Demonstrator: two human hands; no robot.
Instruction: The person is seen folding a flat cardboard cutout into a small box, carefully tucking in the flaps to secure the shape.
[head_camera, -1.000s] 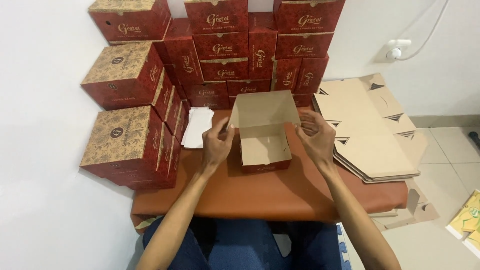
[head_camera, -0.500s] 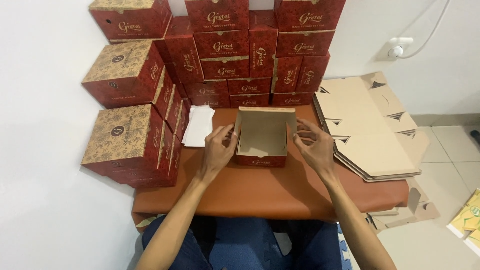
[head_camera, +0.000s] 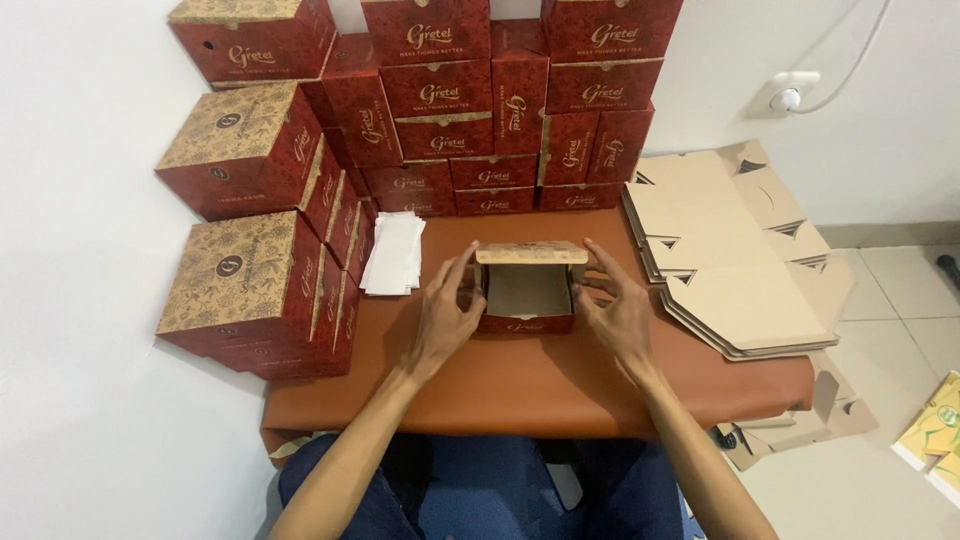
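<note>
box (head_camera: 526, 290) sits mid-table, red outside and plain brown inside, with its lid now folded forward and lying almost flat over the back half (half a second ago the lid stood upright). left hand (head_camera: 447, 316) grips the box's left side, fingers curled up to the lid's corner; right hand (head_camera: 615, 308) grips the right side the same way, fingertips on the lid edge. the hands have barely shifted. a small white sheet (head_camera: 393, 253) lies just left of the box. finished red boxes (head_camera: 440, 100) are stacked behind and along the left, and flat cardboard blanks (head_camera: 735, 255) are piled at the right edge of the brown table (head_camera: 540, 390).
</note>
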